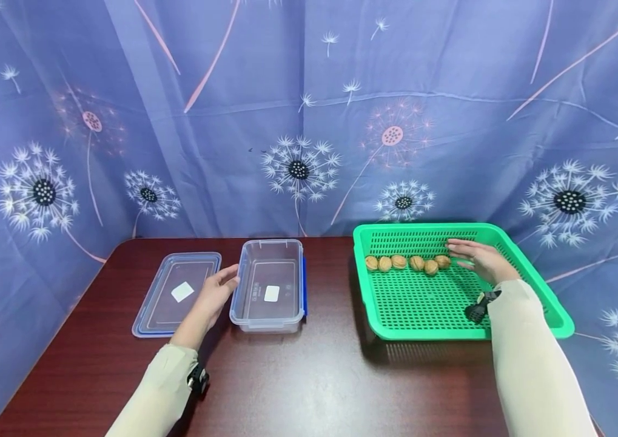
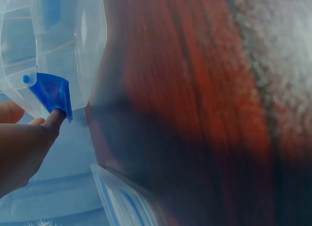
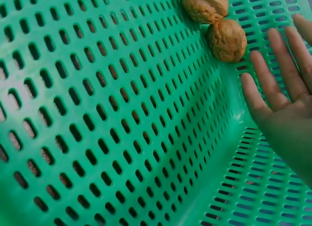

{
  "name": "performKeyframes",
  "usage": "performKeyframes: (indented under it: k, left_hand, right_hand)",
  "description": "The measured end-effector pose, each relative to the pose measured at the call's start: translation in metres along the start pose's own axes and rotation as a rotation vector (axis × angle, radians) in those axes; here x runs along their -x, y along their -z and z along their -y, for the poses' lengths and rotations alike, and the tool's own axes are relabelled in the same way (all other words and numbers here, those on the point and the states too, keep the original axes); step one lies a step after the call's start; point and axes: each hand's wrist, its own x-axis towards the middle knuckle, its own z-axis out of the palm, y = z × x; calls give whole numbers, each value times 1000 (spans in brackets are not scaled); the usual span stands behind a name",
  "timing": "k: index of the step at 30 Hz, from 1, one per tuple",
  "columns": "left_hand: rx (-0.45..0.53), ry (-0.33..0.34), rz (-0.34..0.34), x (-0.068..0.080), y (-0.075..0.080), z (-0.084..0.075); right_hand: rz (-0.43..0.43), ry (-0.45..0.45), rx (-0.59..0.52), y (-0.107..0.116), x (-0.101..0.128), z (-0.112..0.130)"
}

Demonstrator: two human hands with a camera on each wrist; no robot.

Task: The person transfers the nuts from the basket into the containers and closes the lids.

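Blue cloth printed with dandelion heads is hanging behind and beside a dark red-brown table (image 1: 314, 376). On it a person is working with both arms in pale sleeves.

Their right hand (image 1: 480, 260) is hovering inside a green perforated basket (image 1: 554, 315), fingers straight and spread, gripping nothing; the fingertips (image 3: 248, 84) are lying just beside the nearest walnut (image 3: 226, 39). Five walnuts (image 1: 407, 263) are sitting in a loose row along the far part of the basket floor, and nothing else is showing in it.

Their left hand (image 1: 213, 297) is resting against the left wall of a clear plastic box (image 1: 270, 285), fingers extended rather than curled; in the left wrist view a fingertip is touching the blue latch (image 2: 51, 94) on the box's side. That box is holding only a small white label on its bottom. Its clear lid (image 1: 174, 294), also carrying a white label, is lying flat just to the left of the hand.

Judging from this, the round walnuts could roll off along the slotted floor if nudged by open fingers instead of being pinched. A push from the left hand could likely slide the light, nearly bare box on the smooth wood, or flip the latch.
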Motion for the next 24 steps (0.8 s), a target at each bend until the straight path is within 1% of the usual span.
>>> performKeyframes:
  k: [12, 18, 24]
  left_hand:
    - [3, 0, -16, 3, 0, -1]
    - [13, 5, -30, 2, -1, 2]
    - [18, 14, -43, 3, -2, 6]
  right_hand:
    - [-7, -79, 62, -3, -8, -6]
    - [-15, -113, 62, -2, -10, -9]
    - [3, -154, 98, -3, -10, -14]
